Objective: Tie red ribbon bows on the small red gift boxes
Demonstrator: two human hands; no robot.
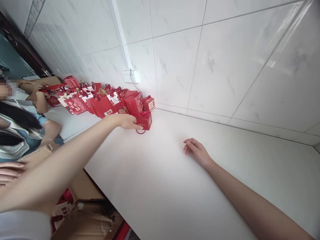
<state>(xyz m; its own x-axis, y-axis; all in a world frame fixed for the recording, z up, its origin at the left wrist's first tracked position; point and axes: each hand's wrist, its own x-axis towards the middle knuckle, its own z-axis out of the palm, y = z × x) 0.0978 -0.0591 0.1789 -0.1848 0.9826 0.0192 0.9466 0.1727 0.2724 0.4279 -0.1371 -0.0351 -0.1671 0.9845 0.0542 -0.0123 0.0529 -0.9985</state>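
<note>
My left hand (128, 121) reaches across to the near end of a row of red gift boxes. Its fingers and thumb close on the left end of a small red gift box (147, 121) on the white table. A red cord loop hangs out below that box. My right hand (197, 151) is over the table, its fingers loosely bent and a little apart, with nothing in it. Just above the gripped box are a larger red box (134, 102) and a small red box with a white label (149, 104).
Several red gift bags (101, 106) with ribbons crowd the white table (160, 186) along the tiled wall (175, 66). A socket strip (130, 76) is above them. People (37, 116) are at the left. Below the table edge, an open cardboard box (85, 220) holds red packaging.
</note>
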